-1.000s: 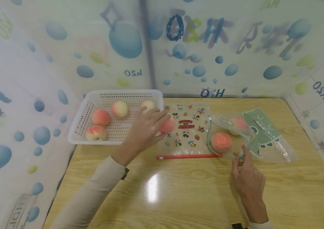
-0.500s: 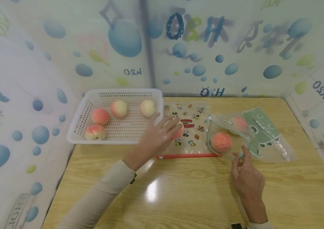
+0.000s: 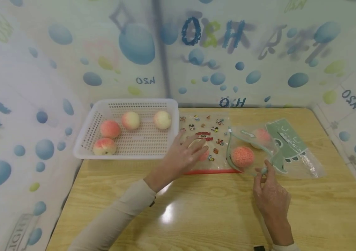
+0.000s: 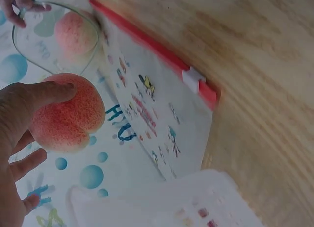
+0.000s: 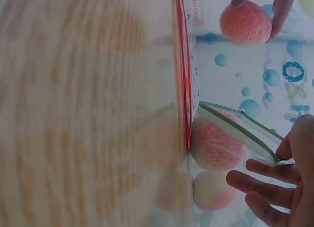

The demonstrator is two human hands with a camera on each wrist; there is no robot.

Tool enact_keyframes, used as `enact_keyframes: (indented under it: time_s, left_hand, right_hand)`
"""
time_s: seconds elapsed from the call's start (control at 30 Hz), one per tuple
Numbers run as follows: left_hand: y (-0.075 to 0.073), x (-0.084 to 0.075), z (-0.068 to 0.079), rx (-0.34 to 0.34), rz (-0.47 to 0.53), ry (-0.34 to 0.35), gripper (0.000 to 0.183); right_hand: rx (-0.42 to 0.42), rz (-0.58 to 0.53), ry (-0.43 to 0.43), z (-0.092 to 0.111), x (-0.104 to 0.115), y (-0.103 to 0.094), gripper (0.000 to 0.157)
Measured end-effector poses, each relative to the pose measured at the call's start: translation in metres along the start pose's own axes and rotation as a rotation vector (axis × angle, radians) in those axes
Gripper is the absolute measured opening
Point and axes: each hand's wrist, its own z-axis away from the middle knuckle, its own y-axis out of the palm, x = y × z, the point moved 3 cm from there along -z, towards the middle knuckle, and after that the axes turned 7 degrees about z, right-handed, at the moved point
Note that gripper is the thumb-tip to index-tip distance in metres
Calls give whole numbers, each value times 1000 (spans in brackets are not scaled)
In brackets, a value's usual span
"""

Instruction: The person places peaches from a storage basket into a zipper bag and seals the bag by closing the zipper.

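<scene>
Far to the left of the printed bag (image 3: 217,134), the wall (image 3: 134,43) carries the word LIGHT, set aslant; behind that bag the wall shows H2O in large letters, reversed from where I stand. Just left of the printed bag, on the table (image 3: 215,212), sits a white basket (image 3: 146,141) with four loose peaches (image 3: 131,120).

The left hand (image 3: 182,156) hangs over the printed bag, its fingers curled round the held peach (image 3: 204,154), which is clear of the plastic below. The bag's red lettering is upside down and partly covered; I can make out AND. A red zip strip (image 3: 219,171) runs along its near edge. The left wrist view shows a white slider (image 4: 192,80) on that strip, which the arm hides from the head view, and also the thumb lying across the peach.

Right of the printed bag lies a green bag (image 3: 291,144), its small print too fine to read. Two peaches are in it, a nearer one (image 3: 243,157) at the gaping mouth and a farther one (image 3: 262,136) behind. The right hand (image 3: 272,198) pinches the mouth's edge; the right wrist view shows its remaining fingers spread loose.
</scene>
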Motion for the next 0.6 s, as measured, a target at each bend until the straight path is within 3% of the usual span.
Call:
enact_keyframes:
  time_s: [0.4, 0.6]
  left_hand:
    - [17, -20, -5, 181, 11, -4, 46]
    - [23, -28, -11, 209, 36, 3, 47]
  right_hand:
    - [2, -16, -15, 1, -1, 1, 46]
    - [-13, -12, -24, 1, -2, 1, 46]
